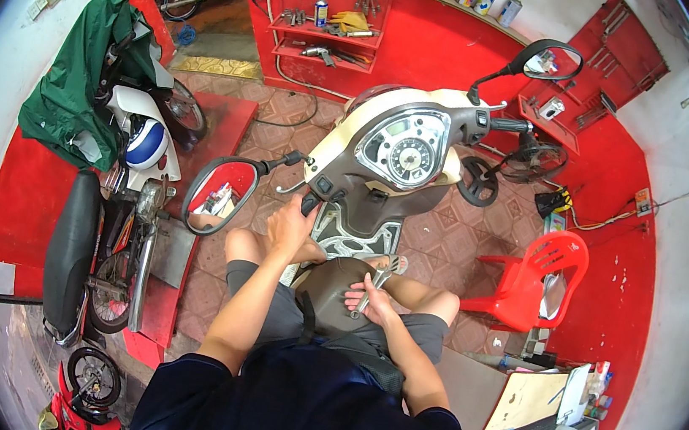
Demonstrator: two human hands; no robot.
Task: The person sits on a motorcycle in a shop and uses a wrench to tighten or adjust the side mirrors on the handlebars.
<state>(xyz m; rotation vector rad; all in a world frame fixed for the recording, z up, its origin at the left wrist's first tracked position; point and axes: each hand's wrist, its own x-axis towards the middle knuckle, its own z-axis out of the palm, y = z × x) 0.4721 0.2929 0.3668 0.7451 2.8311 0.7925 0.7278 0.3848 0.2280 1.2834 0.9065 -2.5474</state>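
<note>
I sit astride a cream and brown scooter [337, 148], its round speedometer [410, 158] facing me. My left hand [287, 224] is closed around the black left handlebar grip [310, 203], below the left mirror [223, 194]. The right handlebar grip [509, 125] has no hand on it. Over the brown seat front [323, 296], between my thighs, my right hand [372, 301] holds a silver wrench [383, 276]. Its upper end sticks out past my thumb, and the lower end shows under my fingers. My feet are partly hidden beside the metal footboard [351, 234].
At left, a motorbike with a long black seat [71, 248] stands on a red platform, a green cover [79, 83] over its front. A red plastic chair [543, 280] is at my right. Red tool shelves [328, 35] line the back wall, and a cluttered desk [469, 391] is behind right.
</note>
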